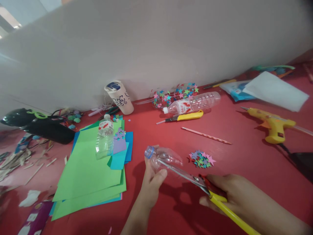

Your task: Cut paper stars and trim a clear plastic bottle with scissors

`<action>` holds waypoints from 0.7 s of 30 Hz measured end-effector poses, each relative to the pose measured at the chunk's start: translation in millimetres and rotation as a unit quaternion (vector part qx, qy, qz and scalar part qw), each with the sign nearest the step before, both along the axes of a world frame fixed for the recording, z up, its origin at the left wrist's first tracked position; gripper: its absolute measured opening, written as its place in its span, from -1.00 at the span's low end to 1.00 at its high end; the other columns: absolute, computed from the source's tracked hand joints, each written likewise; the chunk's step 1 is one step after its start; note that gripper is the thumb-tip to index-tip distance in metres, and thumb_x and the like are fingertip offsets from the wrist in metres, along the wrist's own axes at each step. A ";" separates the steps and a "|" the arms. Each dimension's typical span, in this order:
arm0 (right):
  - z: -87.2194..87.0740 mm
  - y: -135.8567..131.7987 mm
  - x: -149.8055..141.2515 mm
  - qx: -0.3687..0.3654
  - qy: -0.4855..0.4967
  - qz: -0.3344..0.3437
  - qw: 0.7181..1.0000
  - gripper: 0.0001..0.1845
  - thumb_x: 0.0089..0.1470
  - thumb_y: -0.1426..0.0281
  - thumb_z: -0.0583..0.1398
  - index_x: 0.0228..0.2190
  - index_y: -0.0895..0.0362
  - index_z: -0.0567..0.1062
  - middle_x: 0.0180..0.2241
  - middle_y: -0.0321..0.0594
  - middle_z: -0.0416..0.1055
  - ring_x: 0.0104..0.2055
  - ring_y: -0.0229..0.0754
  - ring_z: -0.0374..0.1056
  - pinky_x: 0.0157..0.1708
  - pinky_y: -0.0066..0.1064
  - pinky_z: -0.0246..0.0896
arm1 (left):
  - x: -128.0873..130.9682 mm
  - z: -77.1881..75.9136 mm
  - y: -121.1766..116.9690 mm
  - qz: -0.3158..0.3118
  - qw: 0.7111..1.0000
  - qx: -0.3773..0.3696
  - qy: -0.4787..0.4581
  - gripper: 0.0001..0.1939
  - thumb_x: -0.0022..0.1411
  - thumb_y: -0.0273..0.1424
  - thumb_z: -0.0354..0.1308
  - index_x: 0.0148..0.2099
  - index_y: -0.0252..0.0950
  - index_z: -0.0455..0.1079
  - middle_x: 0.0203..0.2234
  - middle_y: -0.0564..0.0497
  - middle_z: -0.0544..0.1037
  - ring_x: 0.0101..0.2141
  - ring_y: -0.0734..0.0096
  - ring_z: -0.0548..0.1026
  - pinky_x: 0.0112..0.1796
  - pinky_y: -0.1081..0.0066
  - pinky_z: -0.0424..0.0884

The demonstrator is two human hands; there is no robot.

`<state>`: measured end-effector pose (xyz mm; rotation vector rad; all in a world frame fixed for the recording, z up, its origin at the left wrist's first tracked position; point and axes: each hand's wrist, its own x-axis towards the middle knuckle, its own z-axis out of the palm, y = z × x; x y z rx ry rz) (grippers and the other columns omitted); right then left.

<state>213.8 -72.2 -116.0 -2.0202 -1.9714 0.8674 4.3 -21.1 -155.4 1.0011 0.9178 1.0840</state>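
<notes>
My left hand grips a clear plastic bottle with a blue cap, held on its side just above the red table. My right hand holds scissors with yellow and red handles. Their blades reach left and lie against the bottle's body. A small heap of coloured paper stars lies just right of the bottle.
A stack of green and blue paper sheets with an upright bottle lies to the left. Farther back are a lying bottle, a yellow utility knife, a pencil, a yellow glue gun and a paper cup.
</notes>
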 end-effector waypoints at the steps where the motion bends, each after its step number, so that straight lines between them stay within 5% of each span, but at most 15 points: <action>1: 0.2 0.0 0.6 -0.015 0.023 0.012 1.000 -0.63 -0.07 -0.01 0.27 -0.64 -0.02 0.45 -0.70 -0.31 0.41 -0.65 -0.14 0.29 -0.60 -0.40 0.21 | 0.2 0.1 0.1 0.003 1.000 -0.003 -0.003 -0.12 0.05 -0.06 0.34 0.33 -0.07 0.05 0.18 -0.16 0.37 0.13 -0.02 0.40 0.21 0.05 0.16; 9: 1.6 0.2 -0.5 -0.064 0.060 0.028 0.996 -0.63 0.02 0.01 0.19 -0.57 0.01 0.42 -0.61 -0.24 0.44 -0.56 -0.09 0.33 -0.52 -0.35 0.20 | 0.9 1.2 -1.4 0.013 0.999 -0.037 -0.018 -0.16 0.01 -0.07 0.37 0.28 -0.10 0.16 0.16 -0.15 0.40 0.14 -0.03 0.39 0.22 0.07 0.14; 18: 2.6 -0.3 0.4 -0.114 0.000 0.051 0.992 -0.64 -0.04 -0.01 0.17 -0.46 0.03 0.37 -0.47 -0.14 0.51 -0.47 0.00 0.38 -0.46 -0.26 0.18 | -2.0 9.0 11.2 0.088 0.984 -0.087 -0.125 -0.37 0.07 -0.16 0.30 0.19 -0.13 0.30 -0.07 -0.08 0.57 -0.07 0.12 0.53 0.03 0.11 0.39; 21: 0.8 -0.8 4.1 -0.050 -0.013 0.038 0.998 -0.63 -0.08 -0.02 0.21 -0.50 0.02 0.37 -0.50 -0.15 0.51 -0.51 0.01 0.39 -0.49 -0.25 0.20 | -5.0 13.3 15.2 0.075 0.979 -0.075 -0.176 -0.49 0.10 -0.18 0.28 0.10 -0.16 0.38 -0.09 -0.09 0.58 -0.08 0.13 0.54 -0.06 0.14 0.47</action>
